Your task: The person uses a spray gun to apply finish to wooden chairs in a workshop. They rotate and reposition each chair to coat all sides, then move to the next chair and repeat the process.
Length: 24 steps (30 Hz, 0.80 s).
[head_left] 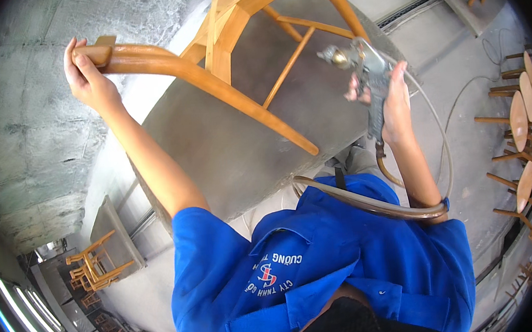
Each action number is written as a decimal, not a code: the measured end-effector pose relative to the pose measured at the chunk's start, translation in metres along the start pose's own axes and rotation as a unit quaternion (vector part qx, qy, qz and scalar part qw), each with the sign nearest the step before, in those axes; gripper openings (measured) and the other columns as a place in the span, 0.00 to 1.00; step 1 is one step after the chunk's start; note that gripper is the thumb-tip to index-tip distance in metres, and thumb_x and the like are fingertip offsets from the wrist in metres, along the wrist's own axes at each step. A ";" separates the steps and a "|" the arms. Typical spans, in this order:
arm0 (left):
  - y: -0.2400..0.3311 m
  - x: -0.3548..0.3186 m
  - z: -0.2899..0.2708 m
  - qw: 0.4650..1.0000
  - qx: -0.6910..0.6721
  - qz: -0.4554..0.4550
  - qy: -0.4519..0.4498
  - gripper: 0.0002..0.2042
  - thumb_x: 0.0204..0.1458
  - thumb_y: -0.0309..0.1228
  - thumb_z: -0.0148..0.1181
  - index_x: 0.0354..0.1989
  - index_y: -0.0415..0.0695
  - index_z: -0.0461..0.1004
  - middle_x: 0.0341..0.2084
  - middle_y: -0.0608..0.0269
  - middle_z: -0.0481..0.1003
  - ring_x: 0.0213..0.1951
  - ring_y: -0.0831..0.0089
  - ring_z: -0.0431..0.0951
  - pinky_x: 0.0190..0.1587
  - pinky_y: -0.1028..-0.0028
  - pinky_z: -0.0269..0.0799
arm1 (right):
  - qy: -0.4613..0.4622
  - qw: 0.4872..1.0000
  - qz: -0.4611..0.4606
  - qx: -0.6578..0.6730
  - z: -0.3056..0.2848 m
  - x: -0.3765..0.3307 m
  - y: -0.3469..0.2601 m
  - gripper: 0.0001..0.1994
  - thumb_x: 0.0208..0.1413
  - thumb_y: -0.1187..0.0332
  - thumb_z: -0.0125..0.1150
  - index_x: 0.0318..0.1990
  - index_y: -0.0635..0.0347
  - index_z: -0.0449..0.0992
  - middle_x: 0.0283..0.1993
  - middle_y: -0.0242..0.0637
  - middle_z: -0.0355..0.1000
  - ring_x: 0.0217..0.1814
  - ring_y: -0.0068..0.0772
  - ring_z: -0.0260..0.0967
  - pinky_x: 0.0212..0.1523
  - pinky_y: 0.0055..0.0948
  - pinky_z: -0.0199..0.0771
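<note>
My left hand (86, 74) curls round the chair's (221, 59) left end, steadying it; my right hand (393, 101), wrapped round the spray gun (375, 71), should keep the hose (409, 212) clear.

A grey tabletop (208, 158) with a brown wooden chair frame (224, 46) on it.

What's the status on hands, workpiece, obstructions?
Left hand gripping brown wooden chair frame by one end. Right hand around grey metal spray gun. Long flexible grey-brown hose looped by right forearm, apart from chair frame.
</note>
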<state>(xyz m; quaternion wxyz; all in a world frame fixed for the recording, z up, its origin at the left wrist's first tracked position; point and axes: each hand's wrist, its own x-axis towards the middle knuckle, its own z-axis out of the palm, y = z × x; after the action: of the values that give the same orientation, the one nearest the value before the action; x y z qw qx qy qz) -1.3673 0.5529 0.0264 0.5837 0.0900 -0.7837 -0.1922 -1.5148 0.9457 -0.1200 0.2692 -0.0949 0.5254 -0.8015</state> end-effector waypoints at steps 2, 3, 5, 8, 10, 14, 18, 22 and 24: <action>0.027 -0.019 0.018 1.000 0.012 0.013 0.019 0.17 0.64 0.36 0.51 0.57 0.40 0.72 0.47 0.56 0.77 0.50 0.69 0.74 0.56 0.69 0.69 | 0.058 0.998 0.030 0.003 -0.022 -0.016 -0.005 0.39 0.65 0.35 0.33 0.52 0.70 0.71 0.33 0.42 0.73 0.30 0.31 0.73 0.38 0.33 0.79; 0.041 -0.027 0.035 0.999 0.014 0.049 0.018 0.20 0.63 0.39 0.54 0.58 0.39 0.71 0.48 0.57 0.77 0.51 0.67 0.74 0.56 0.67 0.67 | 0.069 0.997 0.025 0.009 -0.033 -0.021 -0.013 0.40 0.65 0.35 0.32 0.53 0.69 0.70 0.33 0.42 0.73 0.30 0.31 0.73 0.39 0.33 0.79; 0.071 -0.040 0.068 0.985 0.078 0.156 0.008 0.25 0.61 0.45 0.54 0.59 0.39 0.70 0.50 0.55 0.76 0.51 0.60 0.73 0.60 0.61 0.60 | 0.089 0.996 0.017 0.020 -0.051 -0.031 -0.035 0.41 0.64 0.34 0.30 0.56 0.68 0.69 0.33 0.41 0.73 0.30 0.31 0.72 0.39 0.34 0.79; 0.124 -0.065 0.090 0.971 0.131 0.150 -0.134 0.33 0.62 0.54 0.44 0.64 0.38 0.65 0.58 0.52 0.71 0.61 0.59 0.67 0.68 0.57 0.48 | 0.038 0.995 -0.088 0.004 -0.070 -0.043 -0.089 0.44 0.61 0.30 0.28 0.62 0.65 0.64 0.34 0.40 0.72 0.32 0.31 0.71 0.41 0.36 0.79; 0.146 -0.083 0.106 0.964 0.062 0.169 -0.196 0.33 0.65 0.54 0.34 0.66 0.39 0.63 0.61 0.51 0.69 0.65 0.57 0.64 0.70 0.56 0.42 | 0.015 0.986 -0.164 0.008 -0.080 -0.057 -0.126 0.47 0.59 0.27 0.27 0.65 0.63 0.62 0.34 0.40 0.70 0.33 0.32 0.71 0.43 0.37 0.78; 0.147 -0.089 0.105 0.981 -0.142 0.097 -0.096 0.38 0.63 0.58 0.31 0.67 0.35 0.60 0.63 0.48 0.65 0.67 0.56 0.60 0.72 0.56 0.39 | -0.059 0.962 -0.254 0.079 -0.085 -0.093 -0.158 0.50 0.55 0.23 0.28 0.70 0.60 0.52 0.33 0.39 0.65 0.35 0.29 0.68 0.36 0.33 0.74; 0.120 -0.077 0.040 0.971 -0.143 0.081 0.174 0.34 0.66 0.54 0.24 0.60 0.33 0.62 0.59 0.41 0.67 0.63 0.55 0.65 0.68 0.56 0.53 | -0.052 0.977 -0.194 0.078 -0.090 -0.130 -0.141 0.45 0.57 0.26 0.33 0.66 0.57 0.54 0.29 0.36 0.62 0.22 0.25 0.61 0.25 0.28 0.64; 0.110 -0.068 -0.007 0.965 -0.070 0.102 0.231 0.33 0.67 0.52 0.24 0.54 0.32 0.67 0.52 0.41 0.73 0.58 0.54 0.71 0.63 0.57 0.60 | 0.088 0.995 -0.021 0.052 -0.094 -0.149 -0.095 0.46 0.57 0.25 0.28 0.67 0.58 0.54 0.27 0.37 0.65 0.25 0.29 0.64 0.30 0.32 0.67; 0.106 -0.059 -0.010 0.972 -0.069 0.131 0.183 0.31 0.68 0.48 0.27 0.50 0.30 0.70 0.48 0.41 0.75 0.56 0.54 0.73 0.61 0.57 0.63 | 0.088 0.993 -0.025 0.073 -0.101 -0.154 -0.083 0.48 0.54 0.23 0.26 0.68 0.56 0.54 0.28 0.38 0.66 0.27 0.32 0.65 0.33 0.36 0.68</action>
<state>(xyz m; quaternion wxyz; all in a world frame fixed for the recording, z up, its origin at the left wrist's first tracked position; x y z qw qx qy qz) -1.3312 0.6687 0.0199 0.7423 -0.0201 -0.6532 -0.1483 -1.4576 1.1326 -0.0692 0.2074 -0.0171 0.4845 -0.8497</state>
